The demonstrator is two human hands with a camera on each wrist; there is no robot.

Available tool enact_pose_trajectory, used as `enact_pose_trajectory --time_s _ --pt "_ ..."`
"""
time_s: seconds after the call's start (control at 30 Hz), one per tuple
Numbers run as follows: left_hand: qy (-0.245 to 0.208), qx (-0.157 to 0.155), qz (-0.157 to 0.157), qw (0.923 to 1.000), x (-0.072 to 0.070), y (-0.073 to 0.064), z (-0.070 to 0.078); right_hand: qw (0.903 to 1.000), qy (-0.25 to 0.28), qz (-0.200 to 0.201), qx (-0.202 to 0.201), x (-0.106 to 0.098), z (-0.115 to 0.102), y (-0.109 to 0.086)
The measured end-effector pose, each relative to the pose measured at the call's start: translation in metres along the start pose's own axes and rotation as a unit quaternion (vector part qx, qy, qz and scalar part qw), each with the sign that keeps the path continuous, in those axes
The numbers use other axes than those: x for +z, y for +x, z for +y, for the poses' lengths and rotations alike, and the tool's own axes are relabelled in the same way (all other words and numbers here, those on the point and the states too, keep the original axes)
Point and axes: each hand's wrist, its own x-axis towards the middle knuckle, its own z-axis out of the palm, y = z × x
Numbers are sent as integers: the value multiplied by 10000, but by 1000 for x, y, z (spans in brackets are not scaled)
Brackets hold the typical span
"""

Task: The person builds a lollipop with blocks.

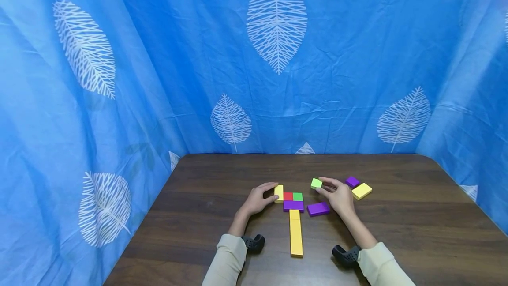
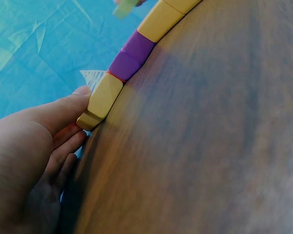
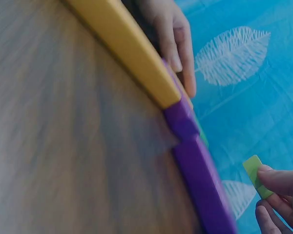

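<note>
In the head view my left hand [image 1: 259, 198] holds a yellow block [image 1: 279, 193] between thumb and fingers at its left side. That block lies beside a red block [image 1: 288, 196] and a green block [image 1: 297, 197]. Below these two is a purple block [image 1: 293, 206], with a long yellow strip [image 1: 296, 235] of blocks running from it toward me. My right hand [image 1: 340, 196] pinches a light green block [image 1: 316, 183] by its right side. The right wrist view shows this light green block [image 3: 253, 170] between thumb and fingers, apart from the purple block.
A loose purple block [image 1: 318, 209] lies just right of the joined blocks. Beyond my right hand are a small purple block [image 1: 352, 182] and a yellow block [image 1: 362, 191]. All rest on a brown wooden table [image 1: 416, 215], with a blue leaf-patterned curtain [image 1: 337, 78] behind and beside it.
</note>
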Motion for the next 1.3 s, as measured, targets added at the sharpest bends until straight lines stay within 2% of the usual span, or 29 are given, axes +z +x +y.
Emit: enact_pose_trajectory --time_s 0.13,0.3,0.43,0.63,0.97,1.3 --pt "-33 22 14 10000 0 -1 0 9999 92 -133 38 10 -11 5" --pt "-72 35 20 10000 -1 -1 0 9981 117 -534 -292 26 -19 10" --pt "6 53 8 10000 0 -2 1 9945 -83 -854 -594 37 -19 13" --pt "15 68 19 10000 0 -3 1 9912 -485 -978 -745 49 -19 14" --pt "23 -105 1 9999 2 -2 0 9892 -740 -1127 -567 55 -20 12" --pt "-2 -57 56 10000 2 -2 -1 9828 -1042 -1400 -611 56 -16 12"
